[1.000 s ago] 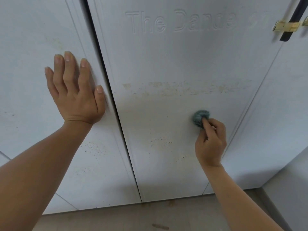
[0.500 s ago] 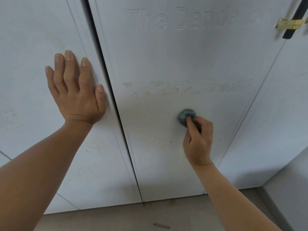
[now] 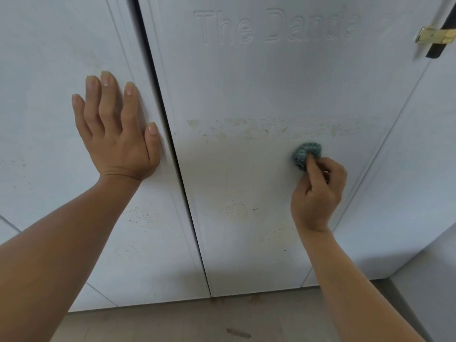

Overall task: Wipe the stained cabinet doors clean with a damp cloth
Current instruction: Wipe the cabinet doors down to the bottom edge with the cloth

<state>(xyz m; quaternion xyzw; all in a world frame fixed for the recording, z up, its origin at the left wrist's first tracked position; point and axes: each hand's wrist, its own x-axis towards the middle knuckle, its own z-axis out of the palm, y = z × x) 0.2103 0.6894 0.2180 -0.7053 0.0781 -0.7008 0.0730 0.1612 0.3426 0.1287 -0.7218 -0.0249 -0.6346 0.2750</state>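
Cloth [image 3: 307,153] pinched in right hand [image 3: 318,193] fingers [image 3: 312,166], on stained door [image 3: 246,95]; left hand [image 3: 116,141] flat, spread.

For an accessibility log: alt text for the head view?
A right hand presses a small blue-green cloth against a stained white cabinet door, just below a band of yellowish marks. The left hand lies flat on the neighbouring door.

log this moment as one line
left hand: flat on left door | right hand: pinching cloth against middle door | stain band: just above cloth
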